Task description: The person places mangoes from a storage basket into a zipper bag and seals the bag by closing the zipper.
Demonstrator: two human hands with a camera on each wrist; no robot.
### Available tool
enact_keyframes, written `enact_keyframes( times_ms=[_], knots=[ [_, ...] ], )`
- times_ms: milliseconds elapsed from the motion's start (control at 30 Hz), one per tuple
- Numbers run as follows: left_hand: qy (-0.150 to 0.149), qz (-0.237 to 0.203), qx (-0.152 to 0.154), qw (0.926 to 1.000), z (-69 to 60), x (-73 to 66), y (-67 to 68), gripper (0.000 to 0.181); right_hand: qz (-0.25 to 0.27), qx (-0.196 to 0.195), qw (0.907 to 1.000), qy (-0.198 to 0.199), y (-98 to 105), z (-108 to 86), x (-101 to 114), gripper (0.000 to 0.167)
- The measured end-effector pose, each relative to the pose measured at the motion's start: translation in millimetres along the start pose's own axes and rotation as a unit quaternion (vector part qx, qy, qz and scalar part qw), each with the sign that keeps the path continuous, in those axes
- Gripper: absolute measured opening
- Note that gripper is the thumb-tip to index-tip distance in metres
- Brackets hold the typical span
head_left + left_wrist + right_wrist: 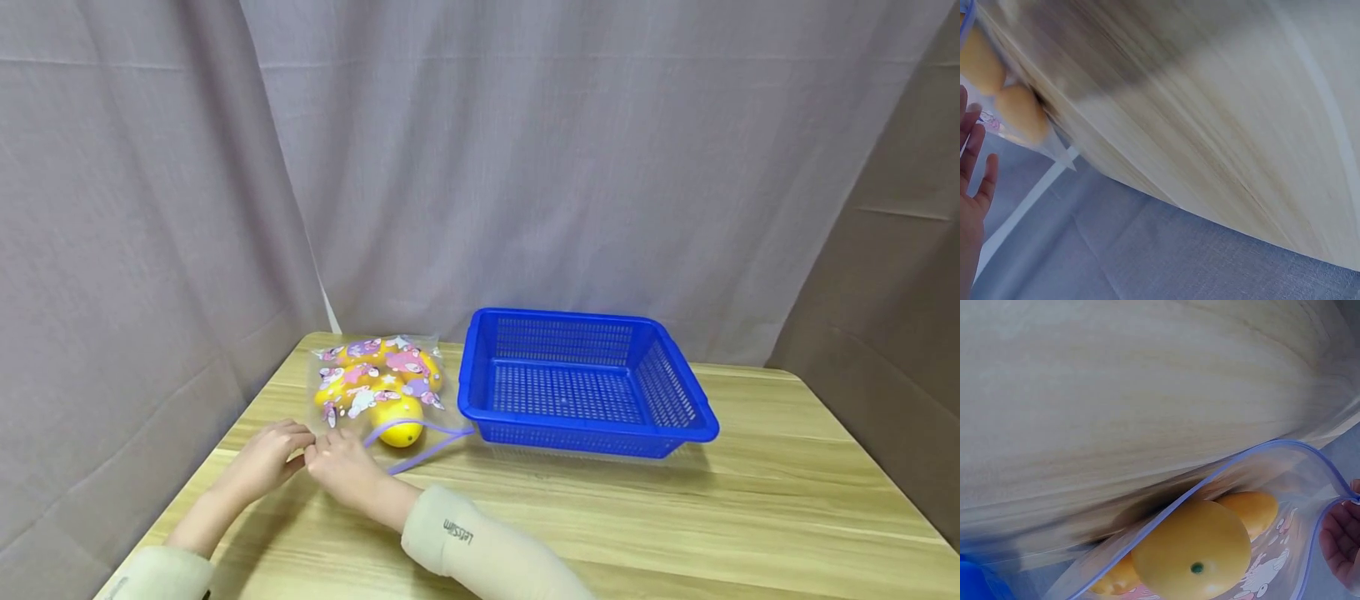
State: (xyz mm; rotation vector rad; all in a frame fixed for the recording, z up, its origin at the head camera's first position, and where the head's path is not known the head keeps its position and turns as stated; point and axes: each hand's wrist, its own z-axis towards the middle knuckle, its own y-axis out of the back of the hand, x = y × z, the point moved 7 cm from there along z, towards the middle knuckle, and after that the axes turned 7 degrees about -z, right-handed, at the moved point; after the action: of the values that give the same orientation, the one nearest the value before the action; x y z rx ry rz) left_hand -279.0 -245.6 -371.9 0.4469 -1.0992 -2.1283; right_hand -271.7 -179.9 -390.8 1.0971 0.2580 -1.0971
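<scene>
A clear zip bag (352, 421) with pink and purple cartoon prints lies at the table's left, holding several yellow-orange fruits (402, 421). Its purple zip strip (429, 452) gapes toward me; the right wrist view looks into the mouth, where one big round fruit (1194, 550) shows a green stem spot. My right hand (348, 473) pinches the left end of the bag's mouth. Beside it, my left hand (262, 462) holds the same corner, fingertips close against the right hand's. In the left wrist view the left hand (972, 194) is partly cut off, its outer fingers loosely bent.
An empty blue plastic basket (585, 433) with slotted walls stands right of the bag, close to the zip strip's right end. Wooden table top (675, 517) spreads in front and to the right. Grey curtains (562, 167) hang behind and at the sides.
</scene>
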Motion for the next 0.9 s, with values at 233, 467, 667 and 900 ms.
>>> enact_keyframes(
  times_ms=[233, 467, 667, 900],
  knots=[
    [-0.023, -0.013, 0.018, 0.9995, -3.9, 2.7, -2.4, 0.035, 0.004, -0.002, 1.0000, 0.008, -3.1, -3.1, 3.3, 0.001],
    [-0.012, -0.016, 0.009, 0.9998, -13.7, 11.5, -0.5, 0.046, 0.019, 0.034, 0.9991, 0.019, -13.5, -7.6, 5.7, 0.007],
    [-0.013, -0.011, 0.009, 0.9998, -15.0, 12.9, -0.9, 0.040, 0.013, 0.035, 0.9992, 0.013, -14.0, -11.0, 0.8, 0.008],
    [-0.008, -0.013, 0.014, 0.9998, -14.2, 16.5, 1.6, 0.044, -0.001, 0.049, 0.9987, 0.011, -17.0, -16.0, -5.8, 0.012]
  ],
)
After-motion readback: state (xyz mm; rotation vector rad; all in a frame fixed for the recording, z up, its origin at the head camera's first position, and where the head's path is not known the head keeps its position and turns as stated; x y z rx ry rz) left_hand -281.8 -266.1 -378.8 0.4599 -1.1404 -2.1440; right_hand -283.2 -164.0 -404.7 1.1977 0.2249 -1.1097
